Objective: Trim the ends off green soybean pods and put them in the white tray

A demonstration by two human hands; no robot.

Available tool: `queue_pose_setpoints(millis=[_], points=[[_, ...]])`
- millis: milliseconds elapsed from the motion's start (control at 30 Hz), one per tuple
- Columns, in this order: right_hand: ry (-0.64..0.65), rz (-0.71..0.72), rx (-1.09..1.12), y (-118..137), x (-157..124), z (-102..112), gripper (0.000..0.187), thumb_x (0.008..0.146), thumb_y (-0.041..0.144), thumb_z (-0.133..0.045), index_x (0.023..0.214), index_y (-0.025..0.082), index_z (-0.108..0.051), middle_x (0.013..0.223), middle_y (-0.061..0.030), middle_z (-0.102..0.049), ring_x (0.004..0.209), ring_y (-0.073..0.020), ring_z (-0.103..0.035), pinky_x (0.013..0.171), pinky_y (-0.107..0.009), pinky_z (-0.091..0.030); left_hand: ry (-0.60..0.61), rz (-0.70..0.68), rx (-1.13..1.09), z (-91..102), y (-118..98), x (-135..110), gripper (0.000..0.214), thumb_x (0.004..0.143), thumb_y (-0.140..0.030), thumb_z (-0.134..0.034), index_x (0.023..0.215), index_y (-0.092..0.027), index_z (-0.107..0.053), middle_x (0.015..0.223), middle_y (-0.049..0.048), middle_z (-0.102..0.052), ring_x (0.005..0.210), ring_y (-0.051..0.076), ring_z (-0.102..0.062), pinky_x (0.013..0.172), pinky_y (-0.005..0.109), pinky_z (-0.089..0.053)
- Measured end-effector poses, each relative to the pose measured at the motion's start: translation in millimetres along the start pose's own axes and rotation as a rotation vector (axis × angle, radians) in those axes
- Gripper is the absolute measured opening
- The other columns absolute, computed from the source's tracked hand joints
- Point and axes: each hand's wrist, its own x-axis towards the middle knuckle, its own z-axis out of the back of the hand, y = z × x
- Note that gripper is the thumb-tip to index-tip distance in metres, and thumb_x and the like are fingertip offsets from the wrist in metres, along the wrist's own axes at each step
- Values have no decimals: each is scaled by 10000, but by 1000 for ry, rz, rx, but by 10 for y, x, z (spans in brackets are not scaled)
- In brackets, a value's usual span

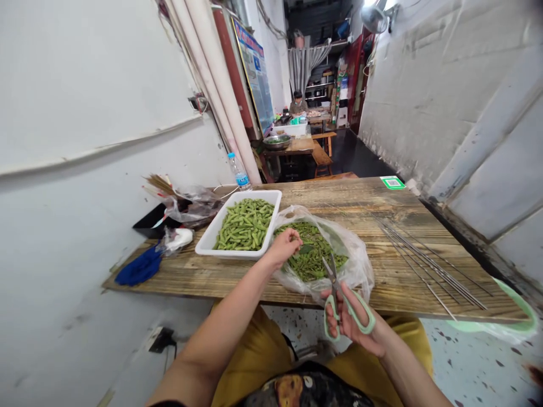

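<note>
My right hand [354, 322] has its fingers through the pale green handles of a pair of scissors [334, 278], whose blades stand apart and point away from me. My left hand [285, 247] is closed, fingertips together, above the left side of a clear plastic bag [360, 263]; what it pinches is too small to make out. Inside the open bag lies a heap of green pods and stem trimmings [311, 265], with a darker leaf near my left fingertips. Left of the bag, a white plastic tub [203, 244] holds a pile of green edamame pods [246, 223].
Long thin metal skewers [428, 263] lie on the wooden table [399, 299] at right. A water bottle [240, 174] stands behind the tub. A black box [150, 221] and blue cloth [138, 268] lie left. A person [298, 104] sits at a far table.
</note>
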Motion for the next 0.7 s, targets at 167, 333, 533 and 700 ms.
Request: queue_pose_setpoints(millis=[167, 333, 533, 700], points=[[25, -40, 33, -27, -60, 4, 396, 824, 578, -504, 911, 211, -624, 659, 9, -540, 529, -125, -508, 495, -255, -427, 252, -156, 852, -98, 117, 179, 156, 640, -95, -587, 750, -167, -671, 762, 45, -663, 798, 193, -578, 777, 308, -391], [32, -9, 41, -56, -98, 24, 360, 825, 543, -540, 955, 214, -612, 647, 18, -536, 510, -116, -498, 486, -253, -426, 350, -192, 1199, -170, 121, 308, 288, 584, -34, -626, 823, -176, -699, 763, 117, -695, 835, 284, -610, 857, 401, -332], [35, 17, 69, -69, -113, 4, 325, 846, 507, -536, 942, 205, -611, 627, 15, -543, 506, -117, -500, 465, -247, -413, 452, -262, 1366, -177, 31, 438, 112, 605, -77, -652, 693, -146, -669, 763, 148, -686, 812, 283, -612, 852, 395, -327], [37, 25, 51, -61, -142, -13, 325, 835, 502, -555, 918, 194, -616, 610, 21, -538, 485, -108, -491, 449, -235, -404, 471, -310, 1271, -74, -21, 513, 29, 633, -143, -676, 616, -158, -657, 691, 83, -667, 732, 210, -581, 746, 304, -352]])
